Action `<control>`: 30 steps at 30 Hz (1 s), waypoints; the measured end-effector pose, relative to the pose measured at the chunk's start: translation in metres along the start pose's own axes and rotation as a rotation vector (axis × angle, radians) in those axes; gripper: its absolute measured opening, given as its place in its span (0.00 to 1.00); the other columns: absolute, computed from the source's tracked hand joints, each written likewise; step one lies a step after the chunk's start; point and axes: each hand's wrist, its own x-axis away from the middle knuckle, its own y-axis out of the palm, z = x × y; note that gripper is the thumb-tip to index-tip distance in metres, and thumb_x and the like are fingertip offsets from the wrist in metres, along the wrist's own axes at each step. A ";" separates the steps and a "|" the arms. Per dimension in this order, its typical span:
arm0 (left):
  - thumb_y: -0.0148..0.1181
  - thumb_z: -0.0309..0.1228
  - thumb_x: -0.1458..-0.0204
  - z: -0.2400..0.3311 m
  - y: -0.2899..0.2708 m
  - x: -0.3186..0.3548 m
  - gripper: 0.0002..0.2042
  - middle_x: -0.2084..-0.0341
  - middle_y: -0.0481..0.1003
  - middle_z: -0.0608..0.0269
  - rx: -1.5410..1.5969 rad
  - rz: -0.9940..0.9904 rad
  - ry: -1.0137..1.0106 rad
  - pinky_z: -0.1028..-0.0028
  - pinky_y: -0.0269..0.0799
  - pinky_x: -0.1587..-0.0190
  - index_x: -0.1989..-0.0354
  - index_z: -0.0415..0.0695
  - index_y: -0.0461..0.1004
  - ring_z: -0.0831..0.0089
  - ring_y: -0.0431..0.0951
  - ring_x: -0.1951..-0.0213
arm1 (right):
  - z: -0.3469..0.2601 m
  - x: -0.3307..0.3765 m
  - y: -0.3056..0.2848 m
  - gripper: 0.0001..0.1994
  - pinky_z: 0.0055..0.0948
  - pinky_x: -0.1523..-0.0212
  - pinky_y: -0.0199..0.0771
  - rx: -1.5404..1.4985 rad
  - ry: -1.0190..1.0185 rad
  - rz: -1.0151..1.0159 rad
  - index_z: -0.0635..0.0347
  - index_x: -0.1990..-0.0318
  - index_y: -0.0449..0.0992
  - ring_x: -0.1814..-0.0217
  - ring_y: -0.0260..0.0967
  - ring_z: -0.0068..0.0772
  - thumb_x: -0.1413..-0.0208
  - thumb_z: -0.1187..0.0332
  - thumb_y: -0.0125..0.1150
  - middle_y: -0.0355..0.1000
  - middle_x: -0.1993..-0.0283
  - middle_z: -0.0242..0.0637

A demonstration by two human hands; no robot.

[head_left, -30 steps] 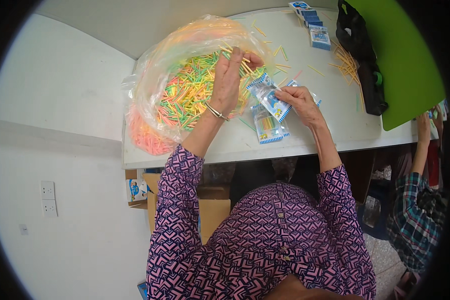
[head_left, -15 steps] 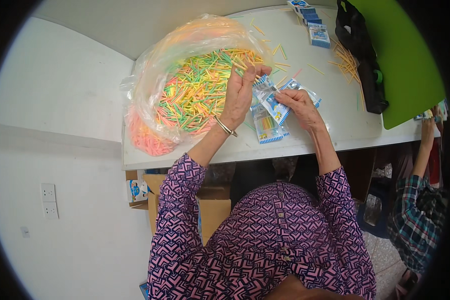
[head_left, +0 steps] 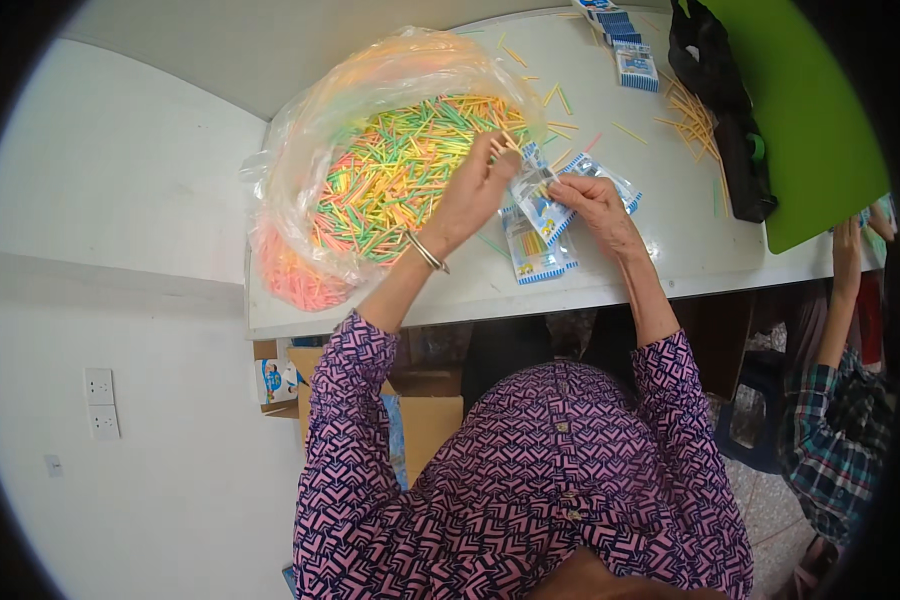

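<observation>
My left hand (head_left: 477, 192) is closed on a few thin coloured sticks (head_left: 507, 141), which point up from its fingertips beside the top end of a small packet. My right hand (head_left: 598, 208) pinches that blue and clear plastic packet (head_left: 543, 208) by its right edge, tilted above the table. Beneath it lies another packet (head_left: 538, 250) with coloured sticks showing through its clear window. One more packet (head_left: 625, 192) lies partly hidden behind my right hand. To the left, a large clear plastic bag (head_left: 305, 160) gapes around a heap of pink, yellow and green sticks (head_left: 395, 180).
Loose sticks (head_left: 560, 98) are scattered across the white table (head_left: 450, 312). At the back stand stacked packets (head_left: 637, 66). A black holder (head_left: 740, 170) with yellow sticks beside it borders a green panel (head_left: 820, 120). Another person's arm (head_left: 846, 275) is at far right. Cardboard boxes (head_left: 432, 430) sit below.
My left hand has turned over and its fingers have drawn together on the sticks near the packet's top. My right hand keeps the packet in nearly the same place.
</observation>
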 end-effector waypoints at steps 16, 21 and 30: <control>0.57 0.26 0.60 -0.039 -0.035 0.003 0.07 0.68 0.71 0.63 -1.126 -0.170 0.493 0.65 0.62 0.56 0.71 0.47 0.77 0.65 0.68 0.60 | -0.009 0.009 -0.044 0.12 0.15 0.58 0.63 -0.036 -0.152 0.227 0.66 0.57 0.77 0.63 0.65 0.14 0.44 0.68 0.58 0.74 0.65 0.28; 0.55 0.27 0.59 -0.047 -0.037 -0.003 0.06 0.69 0.69 0.63 -1.331 -0.367 0.463 0.66 0.60 0.55 0.73 0.49 0.76 0.66 0.67 0.59 | -0.013 0.012 -0.035 0.10 0.12 0.68 0.60 -0.022 -0.188 0.261 0.64 0.62 0.79 0.71 0.62 0.10 0.44 0.66 0.58 0.72 0.72 0.23; 0.58 0.30 0.51 -0.058 -0.057 -0.023 0.05 0.71 0.75 0.65 -0.502 -0.066 0.169 0.72 0.67 0.65 0.72 0.42 0.75 0.71 0.74 0.68 | -0.007 0.014 -0.021 0.09 0.13 0.66 0.59 -0.019 -0.109 0.184 0.66 0.64 0.78 0.68 0.61 0.10 0.43 0.68 0.56 0.69 0.71 0.23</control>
